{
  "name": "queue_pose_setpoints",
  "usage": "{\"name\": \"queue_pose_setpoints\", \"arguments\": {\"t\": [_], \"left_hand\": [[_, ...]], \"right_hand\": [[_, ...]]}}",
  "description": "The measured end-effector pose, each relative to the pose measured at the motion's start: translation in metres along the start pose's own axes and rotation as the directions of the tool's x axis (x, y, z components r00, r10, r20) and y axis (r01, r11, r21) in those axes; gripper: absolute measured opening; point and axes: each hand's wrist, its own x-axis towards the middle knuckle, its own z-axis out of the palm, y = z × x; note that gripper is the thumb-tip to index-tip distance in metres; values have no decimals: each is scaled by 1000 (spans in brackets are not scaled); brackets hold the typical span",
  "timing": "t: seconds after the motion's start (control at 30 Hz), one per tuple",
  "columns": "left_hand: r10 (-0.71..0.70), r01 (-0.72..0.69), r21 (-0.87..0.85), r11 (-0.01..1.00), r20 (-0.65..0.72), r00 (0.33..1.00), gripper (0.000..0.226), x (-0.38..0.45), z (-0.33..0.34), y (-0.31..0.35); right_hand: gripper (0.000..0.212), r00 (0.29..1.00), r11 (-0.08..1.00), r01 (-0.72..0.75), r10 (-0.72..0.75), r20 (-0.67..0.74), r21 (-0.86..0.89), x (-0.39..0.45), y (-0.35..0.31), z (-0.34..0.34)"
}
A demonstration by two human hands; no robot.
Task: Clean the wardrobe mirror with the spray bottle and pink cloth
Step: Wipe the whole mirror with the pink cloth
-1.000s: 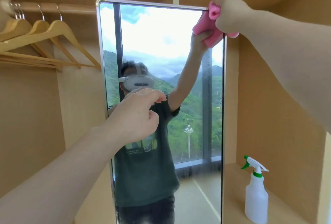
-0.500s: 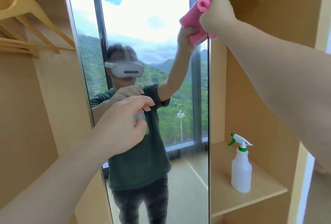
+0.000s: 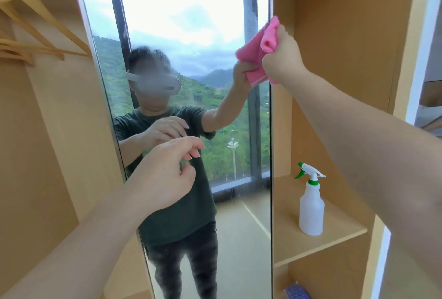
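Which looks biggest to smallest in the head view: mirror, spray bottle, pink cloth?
1. mirror, by far the largest.
2. spray bottle.
3. pink cloth; bunched in the right hand, so its true size is unsure.

One head-worn wide-angle view only, facing forward and slightly down, close to the wardrobe mirror (image 3: pixel 191 35); both forearms entering from the lower edges, shelf (image 3: pixel 334 236) at right within arm's reach.

- You have one mirror (image 3: pixel 191 23)
- one pink cloth (image 3: pixel 256 52)
- one spray bottle (image 3: pixel 311 205)
- two hands: left hand (image 3: pixel 165 179), right hand (image 3: pixel 284 59)
- at least two wooden hangers (image 3: pixel 26 7)
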Motion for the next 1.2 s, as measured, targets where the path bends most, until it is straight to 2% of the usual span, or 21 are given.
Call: {"name": "queue_pose_setpoints", "arguments": {"t": [0.1,0.17,0.27,0.6,0.93,1.2], "left_hand": [[-13,14,-4,1000,21,1000,43,-8,3,-2],[-23,24,-16,1000,37,999,43,-13,6,-4],[-44,46,-25,999,56,997,43,-19,11,-6],[-89,98,-84,992,113,990,44,-35,25,-6],[-203,246,-251,936,186,961,47,-82,62,-2],[-322,368,-264,892,201,925,46,-103,76,6]], "right_hand": [[67,1000,997,17,-16,16,-74,-23,9,1],[85,1000,999,-10,11,25,-48,-39,12,1],[96,998,998,-48,50,45,-41,-54,18,6],[97,990,993,-102,107,88,-54,-107,45,14],[96,968,974,-219,225,108,-65,-150,56,19],[96,956,963,-266,268,122,-37,-170,80,29]]}}
